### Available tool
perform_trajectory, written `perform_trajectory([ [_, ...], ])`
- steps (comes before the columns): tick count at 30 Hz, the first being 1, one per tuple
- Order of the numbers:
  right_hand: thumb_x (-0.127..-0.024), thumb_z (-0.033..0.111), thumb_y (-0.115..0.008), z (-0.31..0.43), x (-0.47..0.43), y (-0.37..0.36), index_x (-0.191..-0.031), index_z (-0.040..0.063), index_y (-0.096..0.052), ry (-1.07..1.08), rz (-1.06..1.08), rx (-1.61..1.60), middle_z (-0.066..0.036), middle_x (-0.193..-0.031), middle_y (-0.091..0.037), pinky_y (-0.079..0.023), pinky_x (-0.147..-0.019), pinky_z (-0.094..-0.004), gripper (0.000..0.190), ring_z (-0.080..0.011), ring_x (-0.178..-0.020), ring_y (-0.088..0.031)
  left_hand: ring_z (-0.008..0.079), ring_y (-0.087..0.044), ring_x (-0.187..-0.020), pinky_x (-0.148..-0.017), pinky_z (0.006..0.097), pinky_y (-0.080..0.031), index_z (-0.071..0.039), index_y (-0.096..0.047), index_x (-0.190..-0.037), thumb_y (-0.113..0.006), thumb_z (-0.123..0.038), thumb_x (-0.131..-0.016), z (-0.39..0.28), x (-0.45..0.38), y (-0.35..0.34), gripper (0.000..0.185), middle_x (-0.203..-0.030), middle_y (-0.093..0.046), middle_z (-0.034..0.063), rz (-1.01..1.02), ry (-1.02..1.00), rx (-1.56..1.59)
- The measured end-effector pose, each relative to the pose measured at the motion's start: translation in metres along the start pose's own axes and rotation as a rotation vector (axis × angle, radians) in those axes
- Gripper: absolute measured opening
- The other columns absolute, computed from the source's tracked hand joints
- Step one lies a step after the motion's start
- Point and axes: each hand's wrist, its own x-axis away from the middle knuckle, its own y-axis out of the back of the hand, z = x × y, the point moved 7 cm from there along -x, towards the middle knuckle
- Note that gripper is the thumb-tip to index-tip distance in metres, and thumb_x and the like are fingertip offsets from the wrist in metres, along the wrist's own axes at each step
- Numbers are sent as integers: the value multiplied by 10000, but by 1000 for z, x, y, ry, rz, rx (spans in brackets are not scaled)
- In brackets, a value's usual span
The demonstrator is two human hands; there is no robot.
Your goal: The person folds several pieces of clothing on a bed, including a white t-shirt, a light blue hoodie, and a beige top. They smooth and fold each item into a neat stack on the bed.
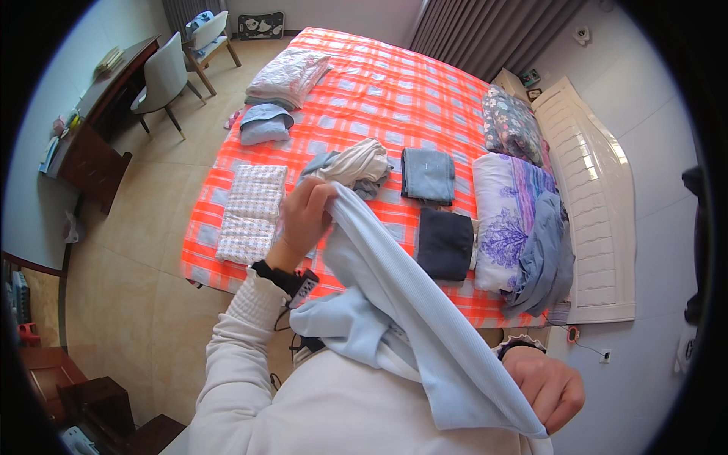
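Note:
A light blue ribbed garment [392, 273] is stretched slantwise in front of my body, part of it hanging in folds. My left hand [307, 213] grips its upper end above the near part of the bed. At the lower right, my right hand [546, 387] is closed on the other end. Beyond the garment lies a loose heap of beige and grey-blue clothes [355, 162]. To its right are a folded grey-blue cloth item [427, 175] and a folded black garment [445, 244]. A folded patterned cloth [253, 213] lies left of my left hand.
The bed has an orange plaid sheet [364, 108]. Folded quilts [287, 77] and a blue garment [266, 124] lie at its far left. Along the headboard [586, 210] are a floral pillow [512, 122], a purple-and-white pillow [500, 222] and a crumpled grey-blue garment [540, 256]. Chairs [165, 74] stand left.

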Motion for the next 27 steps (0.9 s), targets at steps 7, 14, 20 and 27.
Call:
perform_trajectory([
  [7,-799,-62,-496,-1,0,4,-808,-35,-466,-23,10,-47,-81,-562,-482,-219,-362,-227,41,-68,-393,-378,97,-532,-754,-683,221,-444,-57,-480,-907,-519,-59,-851,19,10,-41,68,-812,-527,19,442,931,1531],
  [14,-845,-13,-470,13,12,8,-816,-29,-460,-7,-128,-27,-74,-558,-433,-249,-357,-246,34,-107,-388,-364,126,-464,-782,-683,276,-350,-18,-579,-771,-747,-130,-706,-4,43,0,213,-780,-517,11,1415,556,1589],
  [20,-853,-7,-459,25,26,28,-801,11,-395,34,-285,-75,-37,-505,-388,-198,-335,-251,85,-86,-357,-324,230,-529,-781,-667,354,-408,-26,-630,-779,-755,-144,-722,-21,16,51,181,-817,-572,106,1450,303,1736],
  [27,-906,260,-471,23,40,35,-1002,14,-444,241,-616,2459,-91,-712,-536,-356,-449,-295,266,-147,-532,-483,285,-561,-676,-581,412,-443,-22,-575,-757,-654,-173,-772,11,-19,64,171,-794,-584,129,79,610,1632],
])
